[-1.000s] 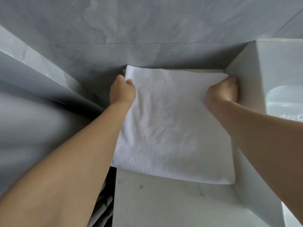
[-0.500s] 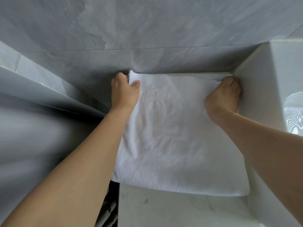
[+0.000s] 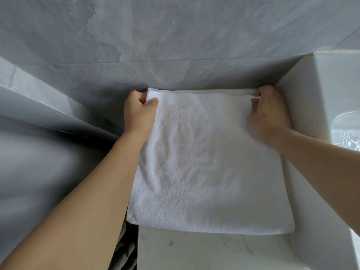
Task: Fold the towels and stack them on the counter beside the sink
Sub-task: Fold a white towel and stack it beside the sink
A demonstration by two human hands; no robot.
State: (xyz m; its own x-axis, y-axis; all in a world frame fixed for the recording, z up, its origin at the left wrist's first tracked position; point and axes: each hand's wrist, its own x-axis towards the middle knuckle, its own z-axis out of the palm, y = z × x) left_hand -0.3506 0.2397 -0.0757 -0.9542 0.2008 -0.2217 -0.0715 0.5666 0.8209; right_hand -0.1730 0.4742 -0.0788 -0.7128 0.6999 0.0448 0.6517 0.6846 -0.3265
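One white towel (image 3: 204, 168) lies folded flat on the surface (image 3: 194, 250), against the grey wall (image 3: 175, 45) | left hand (image 3: 139, 112) and right hand (image 3: 269, 112) each pinch a wall-side corner in a clenched grip | sink (image 3: 344, 133) just beyond its right edge | progress: first towel seems nearly placed; no other towels visible.

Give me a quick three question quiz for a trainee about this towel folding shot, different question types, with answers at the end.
1. True or false: the white towel lies on the counter.
2. Which corners do the hands grip: A) the near corners, B) the far corners by the wall?
3. Fill in: to the right of the towel stands the side of the ____.

Key:
1. True.
2. B: the left hand and right hand each pinch a far corner.
3. Sink.
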